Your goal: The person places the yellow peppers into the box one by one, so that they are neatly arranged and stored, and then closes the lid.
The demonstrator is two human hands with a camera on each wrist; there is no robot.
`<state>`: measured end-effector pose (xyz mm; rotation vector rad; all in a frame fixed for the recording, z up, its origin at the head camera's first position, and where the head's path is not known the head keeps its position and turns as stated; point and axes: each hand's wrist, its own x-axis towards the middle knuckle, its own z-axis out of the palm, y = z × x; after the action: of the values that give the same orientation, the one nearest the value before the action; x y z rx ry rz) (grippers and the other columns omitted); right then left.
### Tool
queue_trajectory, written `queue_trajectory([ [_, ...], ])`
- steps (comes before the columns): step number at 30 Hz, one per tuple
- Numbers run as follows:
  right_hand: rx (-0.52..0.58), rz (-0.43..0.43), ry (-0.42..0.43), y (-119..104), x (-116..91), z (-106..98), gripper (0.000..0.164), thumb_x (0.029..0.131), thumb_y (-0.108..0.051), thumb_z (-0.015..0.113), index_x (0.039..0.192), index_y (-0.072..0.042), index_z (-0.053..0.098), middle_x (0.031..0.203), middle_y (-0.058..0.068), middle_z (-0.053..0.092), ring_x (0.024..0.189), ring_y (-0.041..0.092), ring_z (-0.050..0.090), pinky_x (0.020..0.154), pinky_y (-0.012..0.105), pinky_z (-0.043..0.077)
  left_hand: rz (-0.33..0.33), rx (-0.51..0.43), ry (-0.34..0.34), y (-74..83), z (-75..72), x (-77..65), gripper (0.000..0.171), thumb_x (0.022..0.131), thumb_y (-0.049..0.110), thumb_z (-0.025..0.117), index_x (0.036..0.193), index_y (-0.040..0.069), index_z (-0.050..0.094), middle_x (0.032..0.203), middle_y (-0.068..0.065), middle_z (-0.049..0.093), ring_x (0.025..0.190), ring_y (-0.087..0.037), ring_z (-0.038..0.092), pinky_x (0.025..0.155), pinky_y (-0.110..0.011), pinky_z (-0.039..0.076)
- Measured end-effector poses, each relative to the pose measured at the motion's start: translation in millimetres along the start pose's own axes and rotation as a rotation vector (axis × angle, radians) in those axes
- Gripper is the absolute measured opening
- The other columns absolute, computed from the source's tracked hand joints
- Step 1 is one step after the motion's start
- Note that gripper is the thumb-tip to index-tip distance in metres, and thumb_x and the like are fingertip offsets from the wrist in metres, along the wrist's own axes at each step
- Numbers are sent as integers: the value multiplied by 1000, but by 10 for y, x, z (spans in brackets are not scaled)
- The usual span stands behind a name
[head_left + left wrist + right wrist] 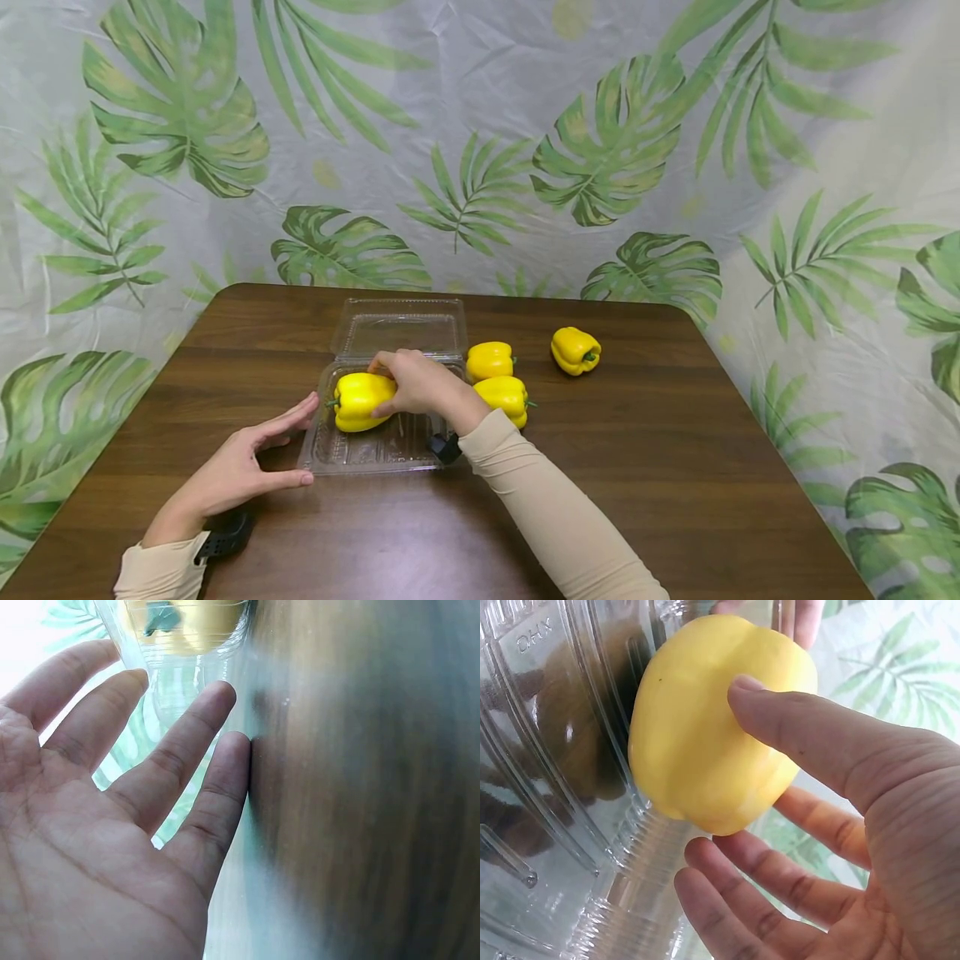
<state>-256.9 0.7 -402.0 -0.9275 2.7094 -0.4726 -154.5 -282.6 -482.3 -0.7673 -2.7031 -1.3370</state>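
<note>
In the head view a yellow bell pepper (pixel 362 402) lies on its side in the left part of a clear plastic clamshell container (pixel 375 457). My right hand (pixel 423 383) holds this pepper from its right end; in the right wrist view the thumb lies on one side of the pepper (pixel 705 727) and the fingers on the other. My left hand (pixel 240 462) is at the container's left edge, fingers extended and spread, thumb by the front left corner. The left wrist view shows its fingertips (pixel 221 694) at the container's wall, partly touching it.
The container's lid (pixel 401 325) lies folded back behind its base. Two more yellow peppers (pixel 491 361) sit right of the container, one partly behind my right wrist. Another yellow pepper (pixel 576 350) stands farther right on the brown wooden table (pixel 637 467). A leaf-patterned curtain (pixel 480 100) hangs behind.
</note>
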Motion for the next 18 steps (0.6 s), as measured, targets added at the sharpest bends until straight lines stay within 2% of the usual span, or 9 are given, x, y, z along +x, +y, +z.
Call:
queue_trajectory([
  [8, 27, 61, 17, 55, -51, 12, 64, 90, -41, 89, 143, -16, 63, 128, 3, 70, 111, 17, 63, 97, 31, 55, -2, -7, -3, 9, 11, 7, 93, 86, 22, 92, 166, 20, 44, 171, -10, 43, 132, 14, 55, 105, -6, 42],
  [18, -32, 62, 44, -13, -35, 39, 65, 89, -48, 88, 142, -18, 63, 131, 3, 70, 114, 18, 66, 95, 33, 57, -13, -4, 5, 2, 1, -8, 93, 87, 21, 92, 166, 21, 44, 171, -8, 45, 131, 16, 55, 105, -6, 43],
])
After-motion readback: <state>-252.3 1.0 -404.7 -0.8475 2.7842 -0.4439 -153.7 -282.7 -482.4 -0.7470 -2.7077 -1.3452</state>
